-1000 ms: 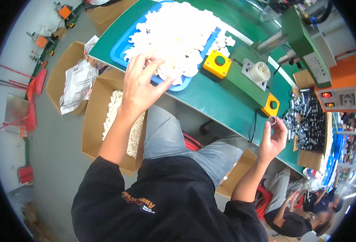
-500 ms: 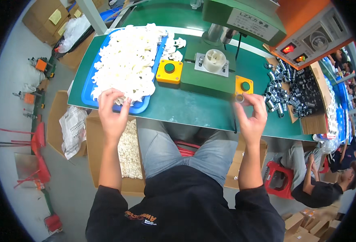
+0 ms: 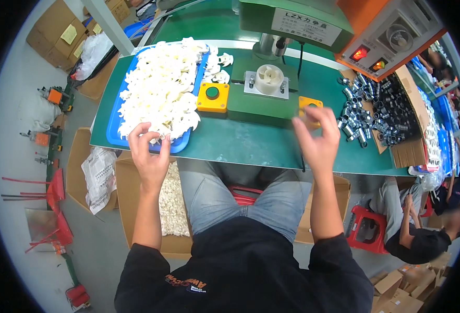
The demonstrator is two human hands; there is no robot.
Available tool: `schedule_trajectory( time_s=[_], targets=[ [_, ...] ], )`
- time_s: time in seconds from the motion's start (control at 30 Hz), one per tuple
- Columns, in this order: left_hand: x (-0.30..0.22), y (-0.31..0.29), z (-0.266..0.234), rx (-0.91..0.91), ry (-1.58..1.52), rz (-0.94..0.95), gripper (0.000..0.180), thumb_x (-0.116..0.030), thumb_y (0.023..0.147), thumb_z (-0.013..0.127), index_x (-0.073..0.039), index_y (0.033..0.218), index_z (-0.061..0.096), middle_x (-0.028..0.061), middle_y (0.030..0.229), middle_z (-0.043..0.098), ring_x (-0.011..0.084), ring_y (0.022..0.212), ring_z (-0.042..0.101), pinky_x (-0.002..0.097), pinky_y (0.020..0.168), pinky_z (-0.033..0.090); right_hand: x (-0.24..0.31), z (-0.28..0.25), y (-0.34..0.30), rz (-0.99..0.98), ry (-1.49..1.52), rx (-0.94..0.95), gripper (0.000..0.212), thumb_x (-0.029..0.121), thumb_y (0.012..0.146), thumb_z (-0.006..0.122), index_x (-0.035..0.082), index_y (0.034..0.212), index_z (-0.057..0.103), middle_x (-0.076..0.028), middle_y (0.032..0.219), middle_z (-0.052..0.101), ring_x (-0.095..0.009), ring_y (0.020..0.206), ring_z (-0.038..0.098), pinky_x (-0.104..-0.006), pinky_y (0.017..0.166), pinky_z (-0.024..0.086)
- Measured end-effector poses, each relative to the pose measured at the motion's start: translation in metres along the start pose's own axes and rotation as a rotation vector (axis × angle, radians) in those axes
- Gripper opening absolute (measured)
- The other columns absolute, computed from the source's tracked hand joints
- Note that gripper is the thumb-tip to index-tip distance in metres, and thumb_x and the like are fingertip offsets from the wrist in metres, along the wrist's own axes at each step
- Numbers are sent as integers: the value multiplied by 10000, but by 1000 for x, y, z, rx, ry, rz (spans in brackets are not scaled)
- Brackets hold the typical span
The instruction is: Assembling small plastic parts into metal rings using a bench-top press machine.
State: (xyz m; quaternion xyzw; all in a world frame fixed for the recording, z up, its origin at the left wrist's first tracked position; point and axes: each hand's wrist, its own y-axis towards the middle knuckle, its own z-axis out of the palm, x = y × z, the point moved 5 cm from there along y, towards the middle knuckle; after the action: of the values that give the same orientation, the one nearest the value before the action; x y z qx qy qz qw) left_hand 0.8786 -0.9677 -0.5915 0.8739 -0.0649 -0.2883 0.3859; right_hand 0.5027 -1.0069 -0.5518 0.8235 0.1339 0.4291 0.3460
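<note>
White plastic parts (image 3: 159,86) are heaped on a blue tray (image 3: 115,136) at the left. My left hand (image 3: 150,156) is at the tray's near edge, fingers bent and thumb apart, its tips against the lowest white parts. No part is plainly gripped there. My right hand (image 3: 319,143) hovers before the right yellow button box (image 3: 310,103), thumb and fingers in a pinch. The small metal ring seen there earlier is smeared and partly hidden now. Between my hands stands a green press with a white round part (image 3: 269,79) seated on its metal plate (image 3: 251,89).
Another yellow button box (image 3: 212,98) sits left of the press base. Loose metal sleeves (image 3: 356,112) spill from a cardboard box (image 3: 412,155) at the right. An orange control box (image 3: 381,39) overhangs the bench. A seated person (image 3: 415,229) is at far right.
My right hand has shifted slightly left and away from me, toward the press base, and its fingers blur. My left hand stays at the tray's edge. The whole view has shifted slightly.
</note>
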Motion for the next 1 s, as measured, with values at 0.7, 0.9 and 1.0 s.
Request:
schedule_trajectory(
  time_s=[0.7,0.9,1.0],
  targets=[
    [2,-11,7,60,80,204,437,-38,745,739,-66,1178,680,201,1339,567,393,1245,527,492,1042,411,-4,57,70,62,150,-148,353,87,799,826,-17,1096,665,-125,996,725,-194,853,672,-319,788,535],
    [-2,-19,3,0,92,227,466,34,701,694,-92,1150,711,193,1313,571,390,1224,542,490,1025,419,62,80,-29,-291,59,266,366,94,753,820,29,1086,685,-142,1043,649,-330,914,634,-419,793,529],
    [-13,-19,7,-25,73,241,422,4,689,697,-97,1098,732,185,1299,574,383,1203,552,486,1015,423,76,108,-50,-239,18,501,383,145,804,789,45,1153,667,-147,1163,608,-329,996,604,-415,836,513]
  ],
)
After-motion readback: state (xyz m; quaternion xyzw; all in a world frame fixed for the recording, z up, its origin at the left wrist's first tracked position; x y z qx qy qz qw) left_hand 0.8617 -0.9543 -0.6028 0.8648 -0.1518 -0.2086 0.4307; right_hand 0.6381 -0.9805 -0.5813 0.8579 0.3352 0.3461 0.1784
